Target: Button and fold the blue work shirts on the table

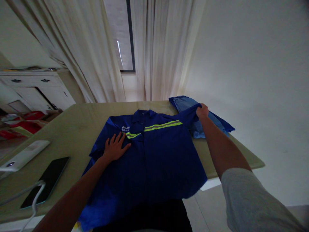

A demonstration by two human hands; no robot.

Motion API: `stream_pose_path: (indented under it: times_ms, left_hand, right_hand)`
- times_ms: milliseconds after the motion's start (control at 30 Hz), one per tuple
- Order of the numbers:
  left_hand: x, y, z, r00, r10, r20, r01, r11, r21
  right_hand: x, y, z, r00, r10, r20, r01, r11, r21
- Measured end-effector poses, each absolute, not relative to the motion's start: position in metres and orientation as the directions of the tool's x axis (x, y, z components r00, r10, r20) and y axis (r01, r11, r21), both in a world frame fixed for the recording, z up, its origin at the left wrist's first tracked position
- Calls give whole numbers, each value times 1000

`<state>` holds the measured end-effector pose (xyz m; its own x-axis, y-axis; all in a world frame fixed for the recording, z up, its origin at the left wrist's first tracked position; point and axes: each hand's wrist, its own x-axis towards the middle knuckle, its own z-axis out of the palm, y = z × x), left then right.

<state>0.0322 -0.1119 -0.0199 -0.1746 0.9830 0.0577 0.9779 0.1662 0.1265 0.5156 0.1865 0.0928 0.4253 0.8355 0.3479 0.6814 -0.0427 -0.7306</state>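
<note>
A dark blue work jacket (166,154) lies front side up on the table, its collar at the far side and its hem hanging over the near edge. A yellow-green and grey reflective stripe crosses the chest, with white lettering above it on the left. My left hand (115,147) rests flat on the left chest, fingers spread, just below the lettering. With my right hand (202,111) closed round the end of the right sleeve, the sleeve is drawn out to the right. That sleeve passes in front of a pile of folded blue clothes (185,103).
On the table's (79,129) left part lie a dark phone or tablet (45,182), a white device (27,156) and a white cable (38,190). Curtains (159,51) hang behind, a wall stands right, and a white cabinet (31,87) with red items before it is at left.
</note>
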Motion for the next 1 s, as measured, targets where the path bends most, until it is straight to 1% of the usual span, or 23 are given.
stream_pose_path:
  times_ms: [33, 67, 100, 167, 233, 267, 300, 367, 400, 467, 533, 600, 733, 833, 900, 1000]
  left_hand:
    - [32, -98, -19, -201, 978, 59, 973, 192, 129]
    - [32, -86, -18, -226, 972, 65, 967, 215, 137]
    - [32, -74, -18, -248, 966, 74, 960, 235, 149]
    - [30, -57, -18, -272, 957, 103, 951, 250, 182]
    - [29, -46, -18, -262, 954, 147, 950, 227, 216]
    - [28, -43, -17, -251, 953, 168, 950, 210, 231]
    - [27, -42, -16, -239, 953, 186, 950, 190, 247]
    - [26, -43, -13, -219, 952, 214, 946, 153, 286]
    - [24, -46, -10, -213, 949, 232, 941, 136, 309]
    - [20, -53, -6, -206, 932, 300, 935, 96, 341]
    - [13, -62, -3, -187, 902, 389, 942, 52, 333]
    - [7, -70, -3, -167, 894, 416, 955, 41, 295]
    - [2, -80, -6, -161, 954, 252, 974, 112, 199]
    - [9, -86, -8, -124, 964, 233, 989, 100, 112]
    - [13, -88, -11, -119, 972, 201, 990, 101, 99]
    - [14, -83, -17, -156, 984, 90, 984, 147, 99]
  right_hand:
    - [509, 180, 96, 419, 829, 370, 710, -45, -703]
    - [501, 171, 98, 379, 828, 413, 746, -9, -666]
    - [492, 160, 97, 306, 832, 463, 782, 58, -621]
    - [469, 130, 88, 81, 843, 532, 816, 251, -520]
    - [446, 92, 66, -148, 848, 509, 790, 411, -454]
    - [436, 70, 52, -305, 829, 469, 753, 511, -414]
    - [428, 49, 37, -424, 802, 421, 720, 581, -380]
    - [416, 11, 9, -561, 768, 310, 690, 640, -338]
    - [413, -3, -2, -592, 765, 252, 691, 643, -330]
    - [411, -20, -16, -603, 781, 165, 716, 620, -321]
    - [412, -21, -20, -583, 802, 129, 745, 592, -309]
    - [413, -11, -19, -583, 803, 125, 751, 591, -295]
    - [411, 18, -16, -611, 783, 118, 733, 616, -288]
    - [410, 37, -17, -631, 767, 120, 713, 634, -300]
    - [410, 48, -19, -643, 757, 118, 705, 644, -296]
    - [408, 61, -20, -658, 749, 78, 714, 654, -251]
